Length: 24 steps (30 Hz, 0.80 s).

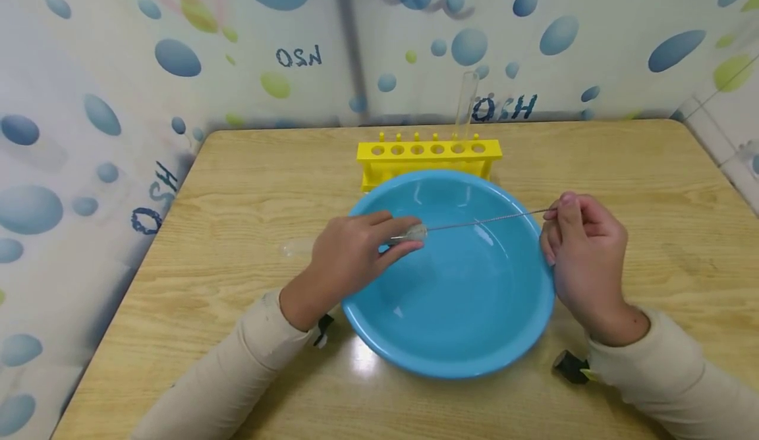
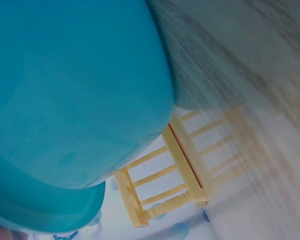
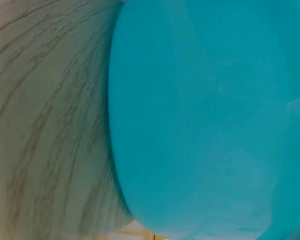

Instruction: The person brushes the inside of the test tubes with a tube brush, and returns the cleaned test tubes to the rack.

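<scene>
In the head view my left hand (image 1: 356,249) grips a clear glass test tube (image 1: 418,232) lying nearly level over the left side of a blue basin (image 1: 462,295). The tube's mouth points right, and its rounded end sticks out left of the hand. My right hand (image 1: 587,249), at the basin's right rim, pinches the end of a test tube brush by its thin twisted-wire handle (image 1: 498,219). That wire runs left into the tube's mouth. Bristles are hidden behind the left fingers. Both wrist views mostly show the basin's outer wall (image 2: 80,90).
Behind the basin stands a yellow test tube rack (image 1: 429,150) with one upright clear test tube (image 1: 467,101) in it. Everything rests on a wooden table (image 1: 255,183), with patterned walls at the back and left. Dark wrist-camera parts (image 1: 570,366) show below the sleeves.
</scene>
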Motion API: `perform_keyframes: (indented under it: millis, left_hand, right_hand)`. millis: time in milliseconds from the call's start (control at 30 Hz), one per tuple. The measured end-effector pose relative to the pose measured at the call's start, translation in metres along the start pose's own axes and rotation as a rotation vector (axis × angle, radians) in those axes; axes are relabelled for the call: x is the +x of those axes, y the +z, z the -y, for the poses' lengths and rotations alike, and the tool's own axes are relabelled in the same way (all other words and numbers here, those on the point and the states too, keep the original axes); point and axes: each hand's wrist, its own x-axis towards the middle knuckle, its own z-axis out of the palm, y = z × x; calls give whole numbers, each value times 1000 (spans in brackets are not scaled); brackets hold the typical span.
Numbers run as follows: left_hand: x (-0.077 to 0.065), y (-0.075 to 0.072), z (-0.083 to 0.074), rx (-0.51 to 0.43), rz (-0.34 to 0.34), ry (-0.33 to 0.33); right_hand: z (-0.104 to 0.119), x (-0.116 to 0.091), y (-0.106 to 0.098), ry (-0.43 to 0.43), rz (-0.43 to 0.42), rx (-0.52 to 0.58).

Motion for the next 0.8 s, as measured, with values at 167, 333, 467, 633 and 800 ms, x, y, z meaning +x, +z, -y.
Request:
perform_keyframes:
  millis: [167,333,467,633,800]
  left_hand:
    - [1,-1,1,-22,-11,-8]
    - [1,-1,1,-10,1,-6]
    - [1,-1,1,-13,-6,-7]
    - [0,0,1,-12,-12,2]
    - [-1,-1,0,-21,-17,3]
  right_hand:
    - [0,1,0,-4,7,-13]
    - [1,0,-1,15,4,-50]
    - [2,0,0,16,11,-53]
    - [3,-1,1,50,0,-89]
    - [4,-1,1,60,15,-97]
